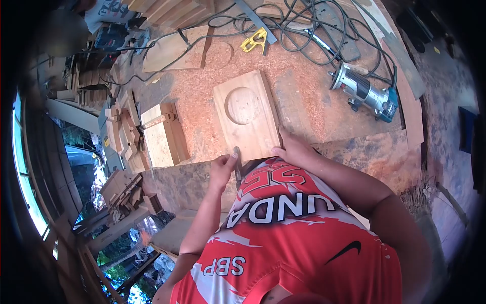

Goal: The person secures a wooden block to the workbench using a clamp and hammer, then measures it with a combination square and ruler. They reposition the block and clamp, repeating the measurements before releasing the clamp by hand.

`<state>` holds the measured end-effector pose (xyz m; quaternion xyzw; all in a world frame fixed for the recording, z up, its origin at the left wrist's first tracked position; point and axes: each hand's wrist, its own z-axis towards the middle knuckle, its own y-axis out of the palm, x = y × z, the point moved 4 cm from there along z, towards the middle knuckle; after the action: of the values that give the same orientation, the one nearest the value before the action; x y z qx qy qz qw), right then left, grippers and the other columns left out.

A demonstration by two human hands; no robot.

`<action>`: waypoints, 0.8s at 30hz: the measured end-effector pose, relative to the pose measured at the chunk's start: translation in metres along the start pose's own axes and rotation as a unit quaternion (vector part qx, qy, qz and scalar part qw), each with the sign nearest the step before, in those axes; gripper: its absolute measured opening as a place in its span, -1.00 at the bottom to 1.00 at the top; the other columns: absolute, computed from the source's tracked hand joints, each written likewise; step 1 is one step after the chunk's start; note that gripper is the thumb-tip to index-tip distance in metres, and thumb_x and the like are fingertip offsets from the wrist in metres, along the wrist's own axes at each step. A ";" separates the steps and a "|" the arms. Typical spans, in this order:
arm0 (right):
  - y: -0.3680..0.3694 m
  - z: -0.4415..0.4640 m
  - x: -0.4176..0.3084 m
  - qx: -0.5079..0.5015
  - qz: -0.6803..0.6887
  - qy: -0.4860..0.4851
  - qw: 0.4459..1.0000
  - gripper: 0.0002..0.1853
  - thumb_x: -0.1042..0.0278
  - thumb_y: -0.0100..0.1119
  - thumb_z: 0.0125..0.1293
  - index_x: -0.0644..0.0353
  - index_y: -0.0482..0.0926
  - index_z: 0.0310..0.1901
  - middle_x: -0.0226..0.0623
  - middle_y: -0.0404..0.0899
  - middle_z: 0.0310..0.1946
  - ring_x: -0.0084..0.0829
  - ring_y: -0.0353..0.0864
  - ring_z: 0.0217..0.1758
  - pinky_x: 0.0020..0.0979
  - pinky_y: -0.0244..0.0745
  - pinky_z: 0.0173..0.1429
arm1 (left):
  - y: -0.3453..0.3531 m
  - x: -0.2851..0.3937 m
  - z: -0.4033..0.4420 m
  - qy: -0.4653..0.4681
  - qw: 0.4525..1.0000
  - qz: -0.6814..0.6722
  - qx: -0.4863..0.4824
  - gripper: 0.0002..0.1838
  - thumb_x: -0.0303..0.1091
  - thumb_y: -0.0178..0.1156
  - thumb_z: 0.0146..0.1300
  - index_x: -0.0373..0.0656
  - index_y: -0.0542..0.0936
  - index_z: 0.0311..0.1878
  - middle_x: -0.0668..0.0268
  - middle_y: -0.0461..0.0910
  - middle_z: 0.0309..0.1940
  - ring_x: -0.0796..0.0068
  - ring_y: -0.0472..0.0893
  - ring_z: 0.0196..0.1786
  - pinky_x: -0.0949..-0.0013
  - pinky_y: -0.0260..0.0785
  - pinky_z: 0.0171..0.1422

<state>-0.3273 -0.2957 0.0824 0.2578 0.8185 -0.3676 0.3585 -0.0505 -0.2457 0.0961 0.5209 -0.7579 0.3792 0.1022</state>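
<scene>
A light wooden board [258,134] with a round recess lies near the bench's front edge. My right hand [297,148] grips its lower right corner, thumb on the top face and fingers along the side. By the lower left corner, my left hand [223,169] is closed on a thin grey metal piece [238,169], whose exact kind I cannot make out. A power router [367,91] lies on its side to the right, and a yellow-headed square [255,40] rests beyond the board.
Wood shavings [202,96] and tangled black cables [298,35] spread over the bench. A stack of wood blocks [164,136] stands to the left, with more cut pieces [126,129] beyond. Another person [104,15] is at the upper left beside a blue power tool [110,38].
</scene>
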 end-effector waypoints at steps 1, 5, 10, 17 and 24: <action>0.004 -0.003 0.003 -0.023 0.013 0.014 1.000 -0.20 0.07 0.19 0.35 0.46 0.11 0.40 0.32 0.53 0.05 0.14 0.56 0.15 -0.03 0.44 0.25 | 0.000 0.000 0.000 -0.001 1.000 0.002 -0.001 -0.66 -0.17 0.24 0.41 -0.34 0.65 -0.14 0.38 0.62 -0.35 0.66 0.52 -0.36 0.52 0.42 -0.17; 0.017 0.001 0.013 0.002 0.015 -0.031 0.999 -0.16 0.06 0.17 0.37 0.50 0.03 0.44 0.32 0.54 0.02 0.14 0.58 0.12 -0.03 0.46 0.22 | 0.001 -0.003 0.002 -0.010 1.000 -0.027 -0.012 -0.67 -0.18 0.25 0.40 -0.36 0.66 -0.15 0.38 0.62 -0.38 0.67 0.47 -0.39 0.54 0.36 -0.21; 0.006 -0.003 0.003 -0.055 0.015 -0.008 0.998 -0.17 0.10 0.13 0.40 0.56 0.00 0.43 0.32 0.59 -0.08 0.17 0.62 0.01 -0.02 0.49 0.14 | 0.001 0.005 0.001 -0.007 0.999 0.050 0.016 -0.67 -0.21 0.26 0.39 -0.37 0.67 -0.16 0.38 0.61 -0.41 0.67 0.44 -0.40 0.53 0.32 -0.25; 0.016 0.000 0.011 -0.026 0.014 -0.031 0.999 -0.19 0.14 0.13 0.40 0.59 -0.01 0.42 0.32 0.59 -0.12 0.19 0.62 -0.01 -0.01 0.49 0.12 | 0.000 0.004 0.003 0.000 0.999 0.044 0.004 -0.56 -0.09 0.33 0.30 -0.42 0.68 -0.18 0.24 0.68 -0.37 0.55 0.56 -0.31 0.41 0.41 -0.16; -0.023 0.008 -0.010 -0.032 -0.024 -0.001 0.999 -0.15 0.02 0.17 0.36 0.48 0.06 0.43 0.28 0.53 0.06 0.12 0.56 0.15 -0.03 0.46 0.22 | -0.014 0.059 0.025 0.062 0.964 0.257 -0.029 -0.53 -0.09 0.31 0.35 -0.40 0.62 0.00 0.14 0.67 -0.25 0.43 0.60 -0.32 0.41 0.47 -0.14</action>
<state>-0.3340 -0.3173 0.0967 0.2262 0.8353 -0.3498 0.3589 -0.0577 -0.3069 0.1176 0.2811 -0.8690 0.4023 0.0631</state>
